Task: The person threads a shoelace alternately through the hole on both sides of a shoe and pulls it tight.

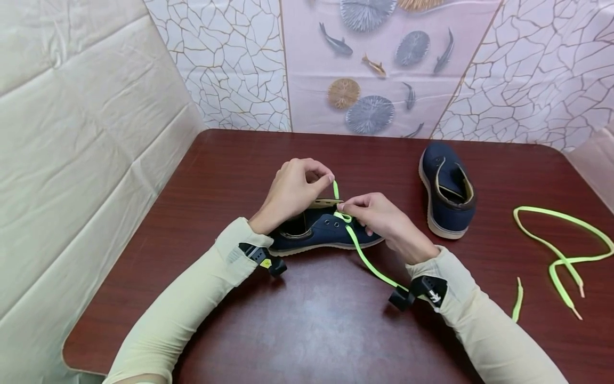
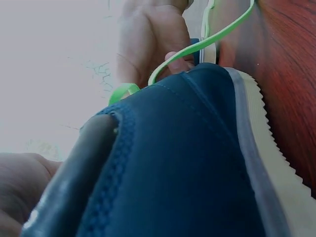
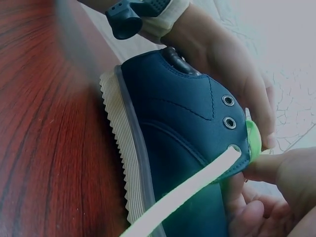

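A dark blue shoe (image 1: 314,237) lies in front of me with its toe to the right. A neon-green shoelace (image 1: 363,257) runs out of an eyelet on its near side and trails toward my right wrist. My left hand (image 1: 293,186) is above the shoe opening, pinching a short upright length of the lace between thumb and fingertip. Over the eyelets, my right hand (image 1: 379,214) pinches the lace beside a small loop. In the right wrist view, two metal eyelets (image 3: 229,122) hold no lace, and the lace comes out of the third.
A second blue shoe (image 1: 453,181), without a lace, stands at the back right. Another green lace (image 1: 556,216) lies looped on the right of the brown table (image 1: 230,160). A short green lace end (image 1: 518,301) shows beside my right forearm. Patterned cloth hangs behind.
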Demonstrator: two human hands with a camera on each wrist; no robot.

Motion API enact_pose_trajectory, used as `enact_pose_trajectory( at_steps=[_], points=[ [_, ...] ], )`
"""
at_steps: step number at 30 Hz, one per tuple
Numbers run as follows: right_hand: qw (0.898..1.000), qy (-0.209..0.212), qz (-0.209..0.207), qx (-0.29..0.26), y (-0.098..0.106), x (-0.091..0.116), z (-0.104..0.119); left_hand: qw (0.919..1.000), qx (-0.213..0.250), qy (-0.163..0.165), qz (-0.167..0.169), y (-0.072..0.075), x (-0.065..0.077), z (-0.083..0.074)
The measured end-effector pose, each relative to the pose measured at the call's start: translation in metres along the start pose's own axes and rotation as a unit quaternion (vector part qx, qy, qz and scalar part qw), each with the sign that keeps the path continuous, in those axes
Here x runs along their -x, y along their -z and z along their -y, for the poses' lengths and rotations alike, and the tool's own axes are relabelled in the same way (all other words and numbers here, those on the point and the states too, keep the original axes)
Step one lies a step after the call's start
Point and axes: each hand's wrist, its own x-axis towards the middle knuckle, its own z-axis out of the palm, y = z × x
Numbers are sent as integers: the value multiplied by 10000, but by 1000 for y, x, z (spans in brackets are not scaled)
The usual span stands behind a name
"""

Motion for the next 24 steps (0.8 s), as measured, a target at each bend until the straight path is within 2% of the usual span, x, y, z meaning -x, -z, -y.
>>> enact_pose_trajectory(
  at_steps=[11,17,24],
  points=[
    [9999,27,109,-49,1,-1,0,9964,243,-411,-700,14,-3,-1],
    [9998,116,147,-42,2,-1,0,9926,421,-616,-954,21,-5,-4],
    [9998,83,20,198,-1,-1,1,9874,810,-692,-1168,25,-2,-9]
  ],
)
